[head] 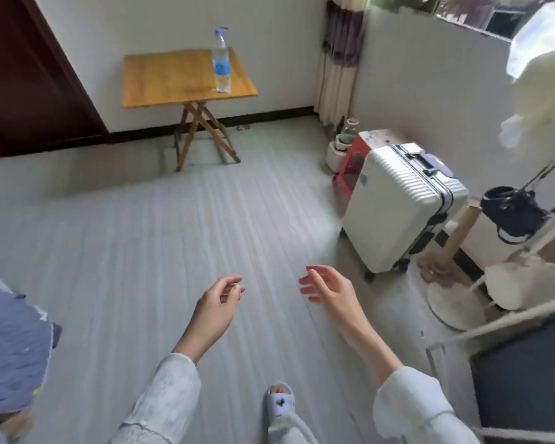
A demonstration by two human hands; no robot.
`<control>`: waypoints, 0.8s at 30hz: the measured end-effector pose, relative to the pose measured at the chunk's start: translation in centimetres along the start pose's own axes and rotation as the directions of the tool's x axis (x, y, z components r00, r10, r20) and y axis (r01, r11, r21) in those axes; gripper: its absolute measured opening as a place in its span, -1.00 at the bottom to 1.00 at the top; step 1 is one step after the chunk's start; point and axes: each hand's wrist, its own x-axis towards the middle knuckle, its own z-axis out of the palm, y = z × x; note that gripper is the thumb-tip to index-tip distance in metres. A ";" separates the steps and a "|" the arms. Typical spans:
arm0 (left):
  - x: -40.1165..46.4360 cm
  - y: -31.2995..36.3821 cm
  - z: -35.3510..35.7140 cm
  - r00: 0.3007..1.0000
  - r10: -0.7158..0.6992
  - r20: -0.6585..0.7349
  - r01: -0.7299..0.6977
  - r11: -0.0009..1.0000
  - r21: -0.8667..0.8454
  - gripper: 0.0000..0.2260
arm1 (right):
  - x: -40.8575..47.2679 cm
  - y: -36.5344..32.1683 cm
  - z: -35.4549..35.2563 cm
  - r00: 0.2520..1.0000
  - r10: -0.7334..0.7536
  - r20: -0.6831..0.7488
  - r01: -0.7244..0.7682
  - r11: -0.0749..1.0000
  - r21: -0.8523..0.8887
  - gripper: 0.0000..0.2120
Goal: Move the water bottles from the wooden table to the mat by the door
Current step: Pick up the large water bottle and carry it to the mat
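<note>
One water bottle [221,60] upright near right edge of tabletop [173,78], well apart from hands. Left hand [217,307], right hand [329,291] empty, fingers loosely apart. Risk: tall bottle tips off edge if bumped; folding legs may wobble. Mat not in view.

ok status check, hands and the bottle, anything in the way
Left hand and right hand open, holding nothing. One bottle upright on the wooden table. Bare floor between; suitcase off to the right.
</note>
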 end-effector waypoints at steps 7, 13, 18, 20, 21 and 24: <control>13.9 4.8 -5.6 0.988 0.025 -0.154 -0.032 0.998 -0.044 -0.85 | 17.0 -7.5 3.6 0.985 -0.062 0.160 0.065 0.998 -0.009 -0.87; 24.6 5.2 -9.2 0.978 0.007 -0.210 -0.017 0.999 -0.048 -0.84 | 28.6 -9.9 8.0 0.972 -0.036 0.231 0.046 0.998 -0.036 -0.84; 35.7 5.1 -13.4 0.977 0.004 -0.211 -0.015 0.999 -0.050 -0.86 | 39.3 -12.9 12.5 0.972 -0.056 0.227 0.068 0.997 -0.042 -0.82; 40.9 5.6 -15.9 0.976 0.022 -0.217 -0.033 0.998 -0.049 -0.87 | 44.3 -14.7 14.6 0.974 -0.077 0.214 0.090 0.995 -0.051 -0.81; 43.5 6.2 -17.3 0.976 0.030 -0.215 -0.042 0.998 -0.048 -0.87 | 46.8 -15.8 15.7 0.975 -0.082 0.206 0.094 0.994 -0.051 -0.81; 51.1 8.2 -21.2 0.974 0.059 -0.217 -0.068 0.997 -0.035 -0.86 | 53.4 -18.9 18.6 0.974 -0.112 0.197 0.125 0.990 -0.057 -0.81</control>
